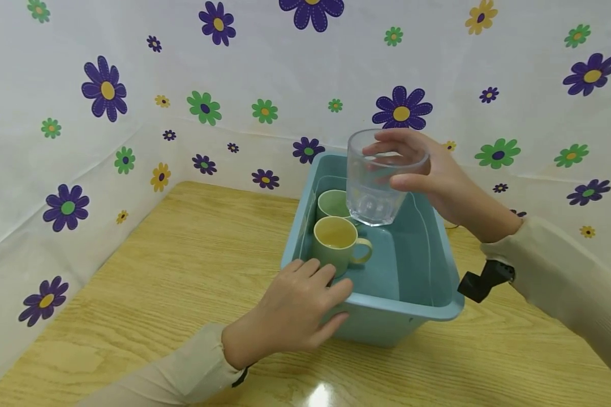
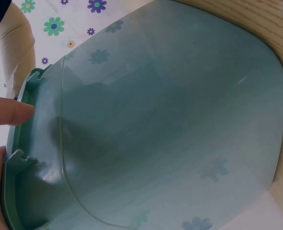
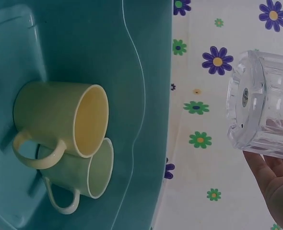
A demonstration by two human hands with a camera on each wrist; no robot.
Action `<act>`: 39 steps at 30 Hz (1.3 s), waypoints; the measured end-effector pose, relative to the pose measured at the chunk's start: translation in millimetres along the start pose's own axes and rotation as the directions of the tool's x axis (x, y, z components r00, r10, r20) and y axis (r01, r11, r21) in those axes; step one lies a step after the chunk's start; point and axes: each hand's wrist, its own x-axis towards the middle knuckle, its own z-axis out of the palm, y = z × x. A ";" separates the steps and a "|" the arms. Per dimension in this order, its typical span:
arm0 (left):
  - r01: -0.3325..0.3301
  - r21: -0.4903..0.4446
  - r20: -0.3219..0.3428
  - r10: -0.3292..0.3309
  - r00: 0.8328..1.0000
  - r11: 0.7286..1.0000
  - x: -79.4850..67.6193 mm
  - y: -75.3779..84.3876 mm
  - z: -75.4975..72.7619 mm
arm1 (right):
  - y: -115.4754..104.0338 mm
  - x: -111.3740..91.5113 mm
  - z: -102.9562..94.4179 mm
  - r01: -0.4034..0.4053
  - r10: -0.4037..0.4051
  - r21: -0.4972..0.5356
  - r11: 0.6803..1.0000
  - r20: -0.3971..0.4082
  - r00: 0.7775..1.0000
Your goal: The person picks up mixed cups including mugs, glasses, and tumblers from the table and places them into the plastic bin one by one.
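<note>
A clear faceted tumbler [image 1: 371,198] is held upright by my right hand [image 1: 427,169] above the light blue plastic bin [image 1: 397,305]. The thumb lies on its near side and the fingers are toward the far side. In the right wrist view, the tumbler's thick base [image 3: 247,100] shows. My left hand [image 1: 300,302] grips the bin's near rim at the left, fingers curled over it and thumb outside. Inside the bin, along its left side, stand a yellow mug [image 1: 336,254] and, behind it, a pale green mug [image 1: 331,202]. The yellow mug's handle points right.
The bin stands on a wood-grain table [image 1: 183,271]. Behind and to the left hangs a white cloth [image 1: 265,68] with printed flowers. A black strap [image 1: 483,281] hangs at the right wrist. The bin's outer wall [image 2: 170,120] fills most of the left wrist view.
</note>
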 end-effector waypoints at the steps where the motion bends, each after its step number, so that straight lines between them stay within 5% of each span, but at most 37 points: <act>1: 0.000 -0.001 -0.001 0.000 1.000 1.000 0.1 0.0 0.1 | 0.0 1.9 1.8 -0.004 0.004 -0.005 1.000 -0.004 1.000; 22: 0.000 0.001 0.006 0.000 1.000 1.000 -1.6 -0.1 -0.5 | 20.5 28.8 26.2 -0.138 0.139 -0.083 0.987 0.003 0.990; 39: -0.004 -0.006 0.008 0.004 1.000 1.000 -2.5 -1.2 -0.1 | 37.5 39.5 28.8 -0.162 0.178 -0.101 0.982 0.166 0.970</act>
